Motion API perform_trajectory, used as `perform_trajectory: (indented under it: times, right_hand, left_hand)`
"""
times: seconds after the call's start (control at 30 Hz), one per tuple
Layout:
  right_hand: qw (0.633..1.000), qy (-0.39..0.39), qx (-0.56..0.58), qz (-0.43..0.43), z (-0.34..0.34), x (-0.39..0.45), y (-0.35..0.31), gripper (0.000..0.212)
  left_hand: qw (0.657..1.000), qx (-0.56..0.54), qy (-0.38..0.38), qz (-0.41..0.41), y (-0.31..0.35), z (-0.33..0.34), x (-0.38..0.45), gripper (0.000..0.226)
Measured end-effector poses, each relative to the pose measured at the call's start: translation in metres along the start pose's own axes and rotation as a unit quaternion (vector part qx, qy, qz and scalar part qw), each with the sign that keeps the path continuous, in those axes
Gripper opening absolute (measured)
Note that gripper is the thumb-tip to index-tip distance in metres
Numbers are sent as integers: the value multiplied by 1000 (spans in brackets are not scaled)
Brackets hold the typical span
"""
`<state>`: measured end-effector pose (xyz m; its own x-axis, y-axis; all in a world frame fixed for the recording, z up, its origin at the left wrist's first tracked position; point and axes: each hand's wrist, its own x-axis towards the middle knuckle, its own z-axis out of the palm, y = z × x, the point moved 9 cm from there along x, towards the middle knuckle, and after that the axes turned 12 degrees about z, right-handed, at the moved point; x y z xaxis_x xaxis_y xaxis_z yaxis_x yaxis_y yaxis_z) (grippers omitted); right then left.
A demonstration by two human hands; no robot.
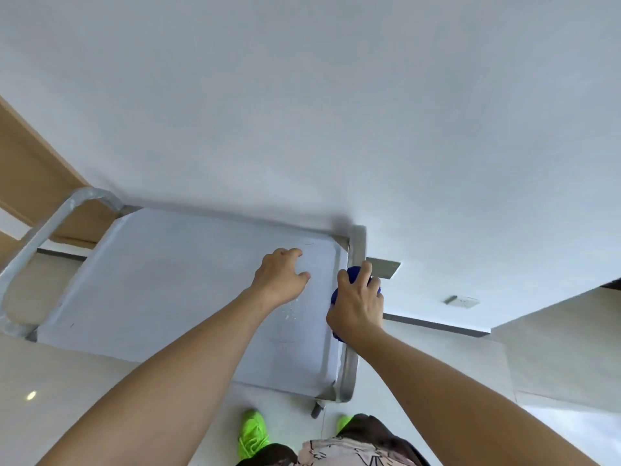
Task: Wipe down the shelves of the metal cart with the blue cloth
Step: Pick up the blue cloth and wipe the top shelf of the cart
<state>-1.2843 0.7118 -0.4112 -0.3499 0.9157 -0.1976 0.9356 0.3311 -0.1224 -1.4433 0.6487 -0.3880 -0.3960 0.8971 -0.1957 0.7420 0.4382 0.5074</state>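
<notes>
The metal cart (pixel 161 297) stands below me against a white wall, its pale top shelf seen from above. My right hand (pixel 358 307) presses a bunched blue cloth (pixel 353 275) against the cart's right rail (pixel 349 364), fingers wrapped over it. Most of the cloth is hidden under that hand. My left hand (pixel 280 277) rests on the top shelf near the far right corner, fingers spread and holding nothing. A few water droplets (pixel 290 311) lie on the shelf between my two wrists. The lower shelves are hidden beneath the top one.
The cart's curved push handle (pixel 37 237) rises at the left end. A wooden door frame (pixel 30 169) stands at the far left. A wall socket (pixel 465 301) sits low on the wall to the right. My green shoes (pixel 252 432) are on the pale tiled floor beside a caster (pixel 317 410).
</notes>
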Motion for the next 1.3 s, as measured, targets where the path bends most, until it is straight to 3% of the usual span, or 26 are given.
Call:
perform_trajectory:
  times: [0.2, 0.37, 0.5, 0.7, 0.93, 1.1, 1.3]
  right_hand:
    - [998, 42, -43, 35, -8, -24, -6, 40]
    - [994, 55, -75, 48, -12, -42, -7, 49]
    - [994, 89, -42, 43, -20, -59, -11, 27]
    - [990, 130, 42, -19, -33, -87, -31, 17]
    - [986, 124, 89, -71, -22, -129, -52, 21]
    - [987, 65, 117, -86, 13, -150, -64, 24]
    - [988, 47, 123, -86, 35, -164, -77, 23]
  left_hand:
    - [996, -3, -51, 72, -22, -12, 1, 57]
    - [992, 1, -87, 87, -51, -17, -17, 61]
    - [992, -7, -88, 86, -61, -20, -29, 62]
    - [994, -6, -64, 89, -54, -30, -51, 64]
    - [997, 9, -36, 67, -56, -34, -100, 64]
    - [998, 35, -32, 39, -80, -33, -132, 65]
    - [998, 32, -39, 43, -95, -24, -137, 65]
